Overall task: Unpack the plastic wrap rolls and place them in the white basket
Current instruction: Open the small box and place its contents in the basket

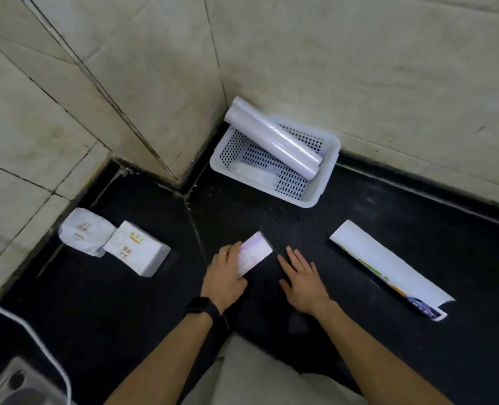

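Note:
A white perforated basket (324, 182) stands on the black counter in the corner of the tiled walls. Two plastic wrap rolls (271, 138) lie slanted in it, their upper ends sticking out over the back rim. A small flat packet (257, 175) lies on the basket floor. My left hand (223, 276) grips a small purple-and-white packet (255, 252) just above the counter. My right hand (302, 280) hovers beside it with fingers spread, holding nothing. An empty white wrapper sleeve (385, 266) lies flat to the right.
At the left, a white box with printed characters (135, 249) sits next to a crumpled white bag (84, 230). A white cable (29, 331) and a metal fitting (17, 381) are at the lower left. Tiled walls close in the counter behind.

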The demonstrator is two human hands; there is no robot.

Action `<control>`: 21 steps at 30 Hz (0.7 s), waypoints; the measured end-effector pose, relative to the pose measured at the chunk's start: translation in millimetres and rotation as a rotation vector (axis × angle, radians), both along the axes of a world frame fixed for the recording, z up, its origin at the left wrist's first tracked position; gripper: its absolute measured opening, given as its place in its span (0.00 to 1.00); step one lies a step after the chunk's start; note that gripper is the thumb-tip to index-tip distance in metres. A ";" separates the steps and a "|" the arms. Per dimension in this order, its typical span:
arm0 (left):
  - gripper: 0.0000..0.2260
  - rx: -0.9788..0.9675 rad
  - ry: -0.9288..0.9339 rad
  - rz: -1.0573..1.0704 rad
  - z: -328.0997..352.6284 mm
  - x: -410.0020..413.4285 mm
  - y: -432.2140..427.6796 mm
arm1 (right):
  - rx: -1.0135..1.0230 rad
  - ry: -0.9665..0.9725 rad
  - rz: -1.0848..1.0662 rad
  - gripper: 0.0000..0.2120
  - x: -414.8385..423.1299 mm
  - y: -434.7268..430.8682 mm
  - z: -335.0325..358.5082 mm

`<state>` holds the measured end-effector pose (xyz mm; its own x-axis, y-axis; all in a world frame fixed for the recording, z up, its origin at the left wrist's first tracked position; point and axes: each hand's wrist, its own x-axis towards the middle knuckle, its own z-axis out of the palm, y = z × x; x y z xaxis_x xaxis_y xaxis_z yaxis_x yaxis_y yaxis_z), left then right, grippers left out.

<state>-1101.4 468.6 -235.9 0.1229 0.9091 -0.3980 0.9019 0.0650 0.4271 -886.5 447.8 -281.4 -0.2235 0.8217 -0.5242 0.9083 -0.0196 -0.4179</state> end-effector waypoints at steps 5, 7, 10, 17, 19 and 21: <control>0.35 0.187 0.067 -0.236 0.1 10.6 -13.7 | -0.292 0.649 -0.846 0.24 -4.0 10.6 32.5; 0.35 0.293 0.075 -0.333 2.3 14.5 -15.5 | -0.418 0.894 -1.008 0.23 -2.6 8.9 48.2; 0.35 0.369 0.051 -0.410 9.0 20.8 -17.2 | -0.465 1.064 -1.080 0.20 5.3 0.8 64.5; 0.28 0.502 0.141 -0.619 14.0 24.2 -13.3 | -0.489 1.200 -1.055 0.22 18.9 -18.6 80.6; 0.26 0.561 0.139 -0.672 13.9 28.5 -11.3 | -0.451 1.175 -1.045 0.23 17.5 -22.1 82.2; 0.29 0.550 0.094 -0.682 16.0 31.1 -9.3 | -0.435 1.164 -1.069 0.22 20.6 -24.1 81.7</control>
